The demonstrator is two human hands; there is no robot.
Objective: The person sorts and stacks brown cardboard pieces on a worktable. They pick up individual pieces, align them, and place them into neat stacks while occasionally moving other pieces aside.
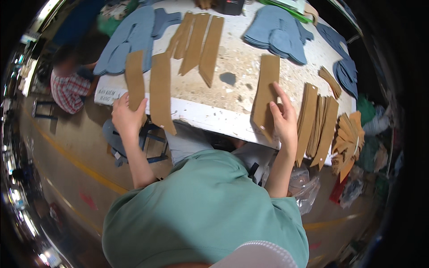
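My left hand (127, 115) grips the near end of a long brown strip (135, 73), thumb on one side and fingers round the other. The far end of that strip lies over a blue piece at the table's left. Just right of it another brown strip (161, 89) hangs slightly over the front edge. My right hand (285, 117) has its fingers apart, the index finger and thumb on or just over the right side of a brown strip (267, 78) with a pointed near end. Whether other strips lie beneath that one is hard to see.
Cut blue pieces lie in stacks at the far left (127, 40) and far right (277, 33). Several slanted brown strips (195, 44) lie at the back middle. More brown bundles (317, 125) sit at the right edge. A person (69, 85) sits beyond the table's left side.
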